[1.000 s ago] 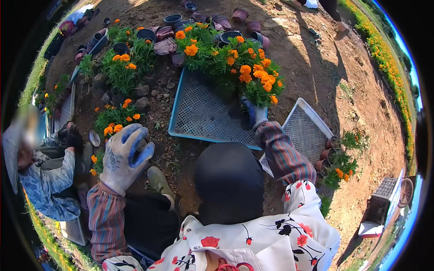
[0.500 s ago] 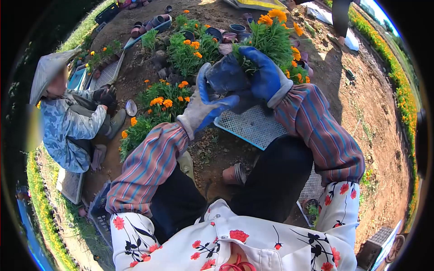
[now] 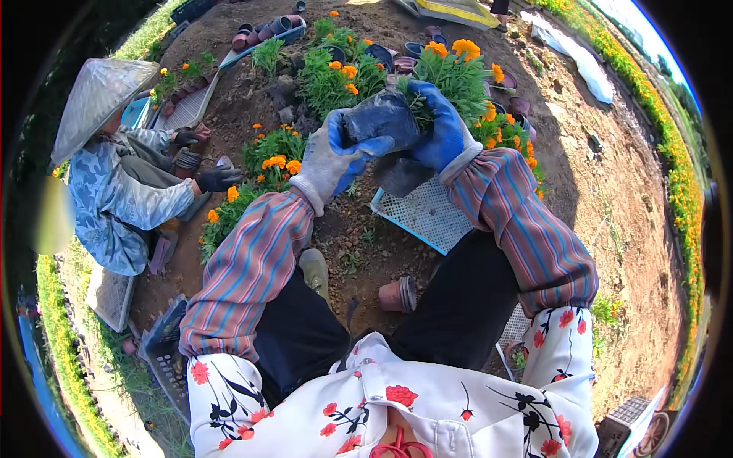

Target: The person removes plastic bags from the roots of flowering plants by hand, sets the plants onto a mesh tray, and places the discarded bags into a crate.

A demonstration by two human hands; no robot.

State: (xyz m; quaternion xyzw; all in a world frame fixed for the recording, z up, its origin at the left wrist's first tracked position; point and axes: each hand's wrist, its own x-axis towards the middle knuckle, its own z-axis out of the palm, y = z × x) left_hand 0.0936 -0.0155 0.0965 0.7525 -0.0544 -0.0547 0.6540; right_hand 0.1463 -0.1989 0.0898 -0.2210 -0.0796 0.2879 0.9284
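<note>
In front of me a dark plastic plant pot lies tilted on its side between my two gloved hands. My left hand is closed round its base end, thumb underneath and fingers behind. At the rim end, my right hand grips the pot, its fingers by green leaves. A second dark, pot-like piece hangs beneath the right hand; its exact kind is unclear. Orange marigolds rise just beyond that hand, and I cannot tell which stems belong to the held pot.
A white perforated tray lies below my hands, near my knees. Stacked small pots rest on the soil between my legs. More marigolds stand at the left, where a co-worker in a conical hat sits handling pots.
My left hand's fingers have closed in on the pot, and the pot has turned more level. The co-worker's hands have moved apart, with pots now visible between them.
</note>
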